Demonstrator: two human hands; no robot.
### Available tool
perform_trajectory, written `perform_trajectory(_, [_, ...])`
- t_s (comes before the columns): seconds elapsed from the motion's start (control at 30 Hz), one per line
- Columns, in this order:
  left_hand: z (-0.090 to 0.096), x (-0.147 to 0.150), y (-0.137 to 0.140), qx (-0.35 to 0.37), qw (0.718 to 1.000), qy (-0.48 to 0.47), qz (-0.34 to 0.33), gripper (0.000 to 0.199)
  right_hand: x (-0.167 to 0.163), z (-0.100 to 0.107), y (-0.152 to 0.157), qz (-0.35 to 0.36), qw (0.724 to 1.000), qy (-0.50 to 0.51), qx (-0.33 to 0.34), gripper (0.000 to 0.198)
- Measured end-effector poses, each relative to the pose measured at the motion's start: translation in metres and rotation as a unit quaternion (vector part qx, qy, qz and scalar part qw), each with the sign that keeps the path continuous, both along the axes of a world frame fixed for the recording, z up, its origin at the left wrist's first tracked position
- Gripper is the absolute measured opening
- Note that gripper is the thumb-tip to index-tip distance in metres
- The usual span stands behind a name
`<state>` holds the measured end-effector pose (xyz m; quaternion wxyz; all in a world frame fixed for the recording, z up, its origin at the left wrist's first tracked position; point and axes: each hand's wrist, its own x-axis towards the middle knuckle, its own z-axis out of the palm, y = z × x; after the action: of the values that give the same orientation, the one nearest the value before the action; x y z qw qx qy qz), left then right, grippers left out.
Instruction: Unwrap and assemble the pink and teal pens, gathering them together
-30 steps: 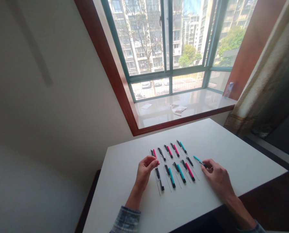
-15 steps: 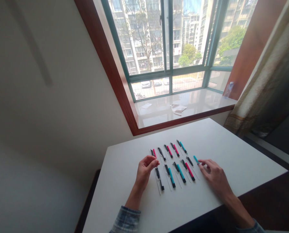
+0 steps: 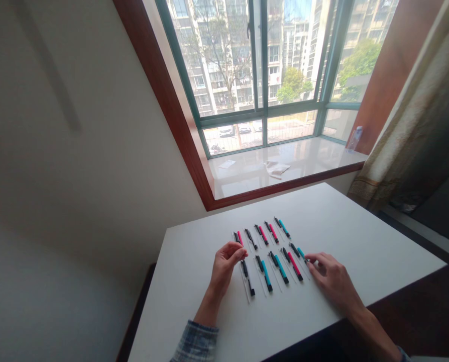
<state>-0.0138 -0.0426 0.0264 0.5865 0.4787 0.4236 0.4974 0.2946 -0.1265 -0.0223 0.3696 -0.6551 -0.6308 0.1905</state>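
Below a bright window (image 3: 260,111) at 12 o'clock, a white tabletop (image 3: 375,246) carries two rows of pen parts (image 3: 266,276). I take the middle of these rows as the centre of the clock. Black pieces, coloured barrels and thin white rods lie in slanted groups with gaps between, probably so that each group stays separate and is easy to compare.

At 3 o'clock, a turquoise barrel (image 3: 300,252) lies just beside a black piece (image 3: 294,250), in the same slant as its neighbours, which suggests that it is meant to match them. The right hand (image 3: 330,276), also near 3 o'clock, has thumb and forefinger nearly closed and seems to hold lightly the near end of this barrel, perhaps for exact alignment.

At 9 o'clock, the left hand (image 3: 225,261) has its fingertips pinched together; whether something tiny is between them, I cannot tell. It partly covers the groups there.
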Motion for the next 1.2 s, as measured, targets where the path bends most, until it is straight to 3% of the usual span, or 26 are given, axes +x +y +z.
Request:
perform_trajectory(0.47, [0.000, -0.001, -0.002, 0.024, 0.999, 0.013, -0.039, 0.020, 0.001, 0.005, -0.001, -0.001, 1.000, 0.004, 0.008, 0.032])
perform_trajectory(0.6, [0.001, 0.000, -0.004, 0.022, 0.998, 0.018, -0.061, 0.021, -0.006, 0.016, 0.000, -0.011, 0.999, 0.021, 0.038, 0.033])
perform_trajectory(0.87, [-0.002, -0.001, -0.007, -0.002, 0.992, 0.027, -0.122, 0.020, -0.080, 0.060, 0.011, 0.116, 0.983, 0.069, 0.125, 0.019])
perform_trajectory(1.0, [-0.001, -0.001, -0.008, -0.006, 0.985, 0.026, -0.169, 0.016, -0.100, 0.066, 0.018, 0.169, 0.973, 0.066, 0.140, 0.012])
perform_trajectory(1.2, [0.002, 0.000, -0.010, -0.008, 0.980, 0.022, -0.198, 0.015, -0.103, 0.065, 0.019, 0.183, 0.968, 0.078, 0.151, 0.009])
